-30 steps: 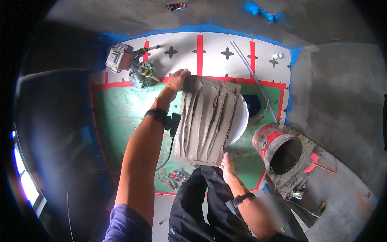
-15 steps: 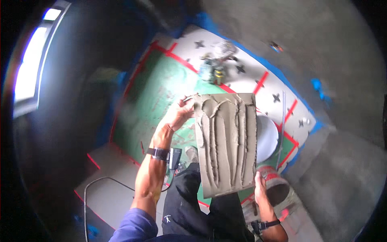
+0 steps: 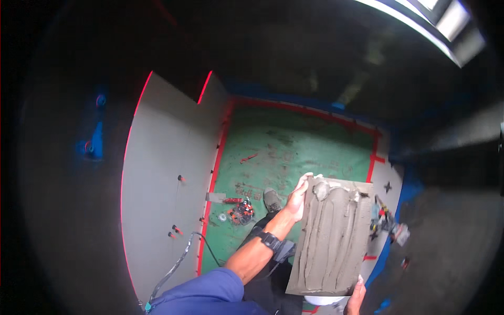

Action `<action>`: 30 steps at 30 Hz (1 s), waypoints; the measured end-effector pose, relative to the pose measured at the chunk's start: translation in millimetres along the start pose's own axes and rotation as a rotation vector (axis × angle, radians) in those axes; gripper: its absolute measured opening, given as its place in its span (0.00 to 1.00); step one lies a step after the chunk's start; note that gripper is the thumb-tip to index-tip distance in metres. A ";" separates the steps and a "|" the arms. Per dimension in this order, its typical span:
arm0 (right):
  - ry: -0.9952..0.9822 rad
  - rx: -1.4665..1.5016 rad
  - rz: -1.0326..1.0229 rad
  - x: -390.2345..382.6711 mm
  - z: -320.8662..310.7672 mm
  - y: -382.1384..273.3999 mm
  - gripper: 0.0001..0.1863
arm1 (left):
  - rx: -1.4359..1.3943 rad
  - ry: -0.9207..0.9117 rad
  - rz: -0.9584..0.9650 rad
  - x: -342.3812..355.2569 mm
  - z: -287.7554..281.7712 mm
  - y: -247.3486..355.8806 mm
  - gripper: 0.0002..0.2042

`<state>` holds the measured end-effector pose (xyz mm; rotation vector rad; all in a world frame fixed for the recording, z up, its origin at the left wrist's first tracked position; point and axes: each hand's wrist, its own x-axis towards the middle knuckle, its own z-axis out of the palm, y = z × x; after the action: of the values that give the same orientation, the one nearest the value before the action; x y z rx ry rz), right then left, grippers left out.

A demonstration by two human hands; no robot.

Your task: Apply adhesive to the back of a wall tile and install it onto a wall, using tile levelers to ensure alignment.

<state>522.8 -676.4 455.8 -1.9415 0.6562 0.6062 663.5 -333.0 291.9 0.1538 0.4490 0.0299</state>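
I hold a rectangular tile (image 3: pixel 332 237) upright in front of me, its face covered with grey combed mortar in long ridges. My left hand (image 3: pixel 298 198) grips its upper left edge; a dark watch sits on that wrist. My right hand (image 3: pixel 356 297) supports the tile's bottom right corner at the lower edge of the picture, only partly visible. Below the tile lies the green floor (image 3: pixel 294 152) with red lines along its border.
Grey tiles (image 3: pixel 168 178) with red edges cover the surface to the left. A pile of small red and black spacers (image 3: pixel 240 211) lies on the green floor by my shoe (image 3: pixel 271 200). A tool (image 3: pixel 387 223) sits right of the tile. A cable (image 3: pixel 176 265) runs at lower left.
My head has turned, so the view has swung: the green floor now lies ahead and the bucket is out of sight. The tile stays in both hands, lifted and carried along.
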 end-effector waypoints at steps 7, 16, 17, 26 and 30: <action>-0.286 -0.157 -0.250 53.2 47.5 -89.3 0.32 | -0.065 0.045 0.308 -40.5 12.6 102.7 0.17; -0.436 -0.024 -0.335 126.6 -96.5 -102.3 0.36 | -0.156 -0.223 0.618 -107.2 126.5 -11.2 0.19; -0.462 -0.012 -0.345 136.2 -103.5 -101.8 0.37 | -0.170 -0.253 0.633 -108.5 131.3 -17.1 0.19; -0.368 0.049 -0.504 197.1 -88.3 -86.4 0.36 | -0.189 -0.319 0.775 -125.8 159.1 -34.0 0.31; -0.395 0.062 -0.571 231.7 -80.3 -81.0 0.38 | -0.518 -0.358 0.571 -135.8 155.9 -31.8 0.38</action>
<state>757.4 -760.9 388.4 -1.7652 -0.1283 0.5678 608.8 -395.1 484.1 -0.2258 0.0180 0.6639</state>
